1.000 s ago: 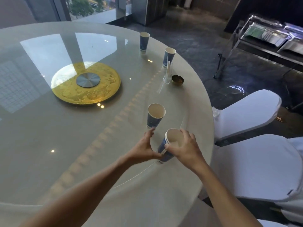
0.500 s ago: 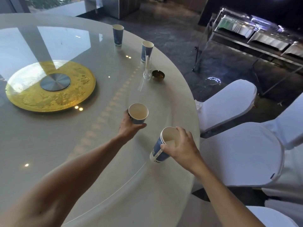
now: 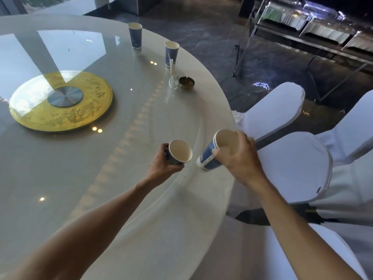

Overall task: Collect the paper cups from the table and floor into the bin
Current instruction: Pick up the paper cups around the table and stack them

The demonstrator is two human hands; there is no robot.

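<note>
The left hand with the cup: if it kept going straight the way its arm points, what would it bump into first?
Probably the glass toothpick holder or the brass ashtray beside it. The left hand points up the table toward them; depth is hard to judge.

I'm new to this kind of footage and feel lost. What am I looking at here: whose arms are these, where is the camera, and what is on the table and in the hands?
There is no machine: a person wears a camera on the head, looking down at their own arms. The left hand grips one paper cup. The right hand holds a tilted stack of cups. Both are lifted over the round table. Two more cups stand at its far edge, near a glass holder, a small ashtray and a gold turntable.
</note>
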